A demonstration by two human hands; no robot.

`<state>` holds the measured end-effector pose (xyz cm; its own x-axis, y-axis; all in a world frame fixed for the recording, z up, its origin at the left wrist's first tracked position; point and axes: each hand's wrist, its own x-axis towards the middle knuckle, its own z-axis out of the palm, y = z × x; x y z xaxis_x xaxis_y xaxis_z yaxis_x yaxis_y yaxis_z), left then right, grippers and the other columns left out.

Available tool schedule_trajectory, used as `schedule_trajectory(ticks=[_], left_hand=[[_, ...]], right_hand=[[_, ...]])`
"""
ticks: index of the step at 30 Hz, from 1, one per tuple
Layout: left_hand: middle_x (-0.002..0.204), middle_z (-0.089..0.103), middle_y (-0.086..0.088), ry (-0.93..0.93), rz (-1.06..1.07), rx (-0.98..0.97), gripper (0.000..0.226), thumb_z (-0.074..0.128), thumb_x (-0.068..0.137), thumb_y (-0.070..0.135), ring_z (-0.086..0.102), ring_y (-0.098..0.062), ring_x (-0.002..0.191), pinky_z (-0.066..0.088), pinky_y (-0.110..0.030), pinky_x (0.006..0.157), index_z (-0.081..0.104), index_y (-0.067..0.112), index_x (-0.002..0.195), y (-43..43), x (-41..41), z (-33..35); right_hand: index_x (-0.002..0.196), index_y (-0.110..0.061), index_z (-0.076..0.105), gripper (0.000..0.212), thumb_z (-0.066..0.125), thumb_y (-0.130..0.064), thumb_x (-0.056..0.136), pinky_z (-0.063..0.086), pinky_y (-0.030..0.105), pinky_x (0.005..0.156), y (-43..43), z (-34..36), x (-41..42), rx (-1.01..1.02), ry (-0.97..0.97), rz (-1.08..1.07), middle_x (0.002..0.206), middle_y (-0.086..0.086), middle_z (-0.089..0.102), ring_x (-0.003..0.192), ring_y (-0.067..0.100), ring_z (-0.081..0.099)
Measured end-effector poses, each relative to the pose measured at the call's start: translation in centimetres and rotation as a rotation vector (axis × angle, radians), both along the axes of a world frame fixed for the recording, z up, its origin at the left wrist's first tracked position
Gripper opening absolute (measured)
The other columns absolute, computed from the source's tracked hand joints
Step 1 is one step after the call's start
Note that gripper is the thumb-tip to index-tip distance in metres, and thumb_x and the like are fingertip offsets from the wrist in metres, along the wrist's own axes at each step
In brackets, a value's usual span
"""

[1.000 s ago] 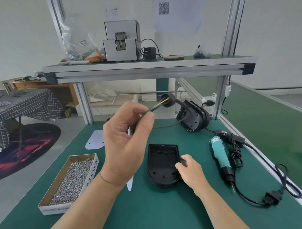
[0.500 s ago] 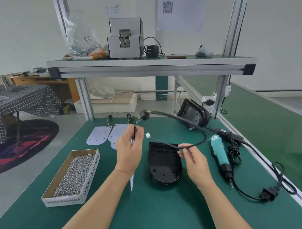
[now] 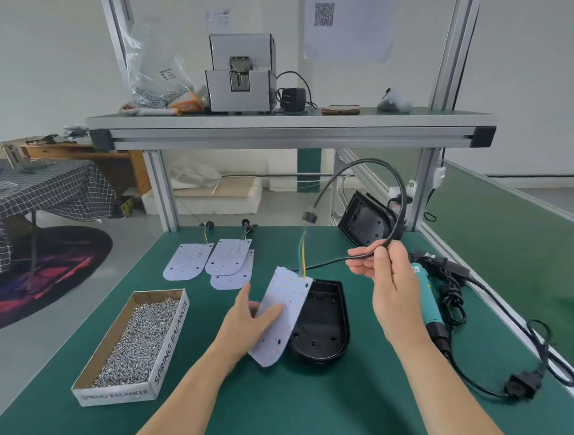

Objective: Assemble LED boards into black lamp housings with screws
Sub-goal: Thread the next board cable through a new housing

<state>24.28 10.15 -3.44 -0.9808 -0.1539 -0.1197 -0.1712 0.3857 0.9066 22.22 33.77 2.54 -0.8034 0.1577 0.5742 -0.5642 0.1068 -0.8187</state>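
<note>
At the bench's eight o'clock, an open oblong cardboard box [image 3: 135,339] is heaped with small shiny metal screws [image 3: 138,335]. Beyond it, near eleven o'clock, three flat pale LED boards [image 3: 212,263] with rounded ends lie overlapping on the matte green mat [image 3: 305,406], their thin wires running to the far edge.

The left hand [image 3: 246,326] pinches another such LED board [image 3: 284,315], with the thumb pressed on its speckled top face and the fingers hidden beneath. The board is tilted, and its right edge overlaps the left rim of the black lamp housing [image 3: 324,326]. This is a smooth plastic shell, straight at twelve o'clock and rounded at six, lying open side up at the mat's centre with screw bosses inside.

Green and yellow wires [image 3: 302,253] rise from the board's top edge to a round black grommet [image 3: 309,217]. From there a glossy black cable [image 3: 375,161] arcs up and over to the right hand [image 3: 384,279]. That hand nips the cable between thumb and forefinger, with the other fingers loosely spread below.

Behind the arc, at one o'clock, more black housings [image 3: 366,223] lean stacked against the aluminium post. At three o'clock a teal electric screwdriver [image 3: 427,297] lies tip toward the person, partly hidden by the right wrist. Its black cord [image 3: 520,386] coils toward four o'clock.
</note>
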Motion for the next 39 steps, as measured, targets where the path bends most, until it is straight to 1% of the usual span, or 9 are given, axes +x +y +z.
schedule_trajectory(ticks=[2, 3, 6, 9, 12, 16, 24, 32, 39], left_hand=[[0.106, 0.067, -0.009, -0.013, 0.001, 0.03, 0.084, 0.075, 0.088, 0.031, 0.066, -0.017, 0.095, 0.05, -0.027, 0.074, 0.027, 0.015, 0.155, -0.3, -0.2, -0.2], [0.106, 0.07, -0.012, -0.025, 0.018, 0.115, 0.066, 0.075, 0.089, 0.022, 0.069, -0.023, 0.093, 0.054, -0.033, 0.076, 0.043, 0.009, 0.145, -0.5, -0.5, -0.1], [0.112, 0.073, -0.02, -0.081, 0.036, 0.547, 0.029, 0.061, 0.097, 0.011, 0.072, -0.03, 0.093, 0.056, -0.043, 0.084, 0.064, -0.005, 0.12, -1.1, -0.9, 0.3], [0.122, 0.07, -0.018, -0.104, 0.07, 0.978, 0.032, 0.051, 0.101, 0.013, 0.067, -0.031, 0.109, 0.051, -0.046, 0.091, 0.061, -0.004, 0.125, -0.8, -0.5, 1.1], [0.129, 0.066, -0.017, -0.125, 0.054, 1.128, 0.035, 0.054, 0.098, 0.014, 0.061, -0.031, 0.121, 0.043, -0.051, 0.106, 0.06, -0.002, 0.129, 0.3, -0.1, 1.7], [0.132, 0.063, -0.021, -0.137, 0.072, 1.04, 0.039, 0.054, 0.099, 0.009, 0.059, -0.035, 0.123, 0.038, -0.054, 0.111, 0.055, -0.006, 0.134, 2.2, 0.3, 1.4], [0.118, 0.072, -0.015, -0.196, 0.011, 0.933, 0.027, 0.054, 0.098, 0.009, 0.071, -0.03, 0.101, 0.054, -0.046, 0.088, 0.063, 0.003, 0.123, 3.3, 0.6, 0.0], [0.125, 0.069, -0.015, -0.008, -0.189, 0.706, 0.034, 0.071, 0.084, 0.021, 0.066, -0.034, 0.116, 0.052, -0.049, 0.099, 0.072, 0.015, 0.117, 1.7, 1.3, 0.9], [0.122, 0.07, -0.017, 0.119, -0.213, 0.59, 0.033, 0.068, 0.083, 0.022, 0.068, -0.032, 0.11, 0.055, -0.044, 0.096, 0.074, 0.014, 0.114, 1.9, 1.5, 2.9]], right_hand=[[0.093, -0.024, 0.055, 0.028, 0.034, -0.015, 0.11, 0.058, 0.026, 0.077, -0.1, 1.0, 0.3, 0.025, 0.037, -0.027, 0.095, -0.002, 0.074, 0.084, 0.019, 0.073], [0.092, -0.024, 0.055, 0.028, 0.034, -0.015, 0.11, 0.058, 0.025, 0.075, -0.2, 1.5, 0.5, 0.033, 0.052, -0.044, 0.093, -0.003, 0.074, 0.082, 0.019, 0.073], [0.089, -0.025, 0.054, 0.029, 0.036, -0.016, 0.11, 0.057, 0.024, 0.07, -0.2, 3.2, 0.9, 0.054, 0.093, -0.1, 0.088, -0.004, 0.073, 0.076, 0.017, 0.072], [0.086, -0.021, 0.053, 0.027, 0.039, -0.019, 0.109, 0.056, 0.026, 0.066, 0.3, 4.8, 0.9, 0.119, 0.13, -0.172, 0.082, -0.005, 0.071, 0.07, 0.015, 0.069], [0.087, -0.015, 0.053, 0.026, 0.039, -0.021, 0.109, 0.057, 0.033, 0.066, 0.6, 5.9, 0.3, 0.189, 0.121, -0.203, 0.08, -0.004, 0.069, 0.067, 0.015, 0.067], [0.084, -0.015, 0.05, 0.027, 0.039, -0.018, 0.109, 0.057, 0.04, 0.066, 0.2, 5.8, -0.5, 0.205, 0.086, -0.168, 0.08, 0.0, 0.07, 0.065, 0.018, 0.066], [0.085, -0.014, 0.051, 0.026, 0.04, -0.017, 0.108, 0.053, 0.034, 0.064, 0.7, 4.4, -1.1, 0.332, 0.077, -0.151, 0.077, -0.004, 0.067, 0.066, 0.015, 0.066], [0.084, -0.023, 0.051, 0.027, 0.04, -0.018, 0.108, 0.056, 0.031, 0.066, 2.3, 9.0, 0.4, 0.338, 0.176, -0.047, 0.082, -0.007, 0.07, 0.069, 0.014, 0.068], [0.093, -0.007, 0.056, 0.024, 0.039, -0.014, 0.108, 0.055, 0.023, 0.067, 2.5, 11.7, 2.1, 0.329, 0.251, 0.09, 0.086, -0.001, 0.071, 0.071, 0.016, 0.068]])
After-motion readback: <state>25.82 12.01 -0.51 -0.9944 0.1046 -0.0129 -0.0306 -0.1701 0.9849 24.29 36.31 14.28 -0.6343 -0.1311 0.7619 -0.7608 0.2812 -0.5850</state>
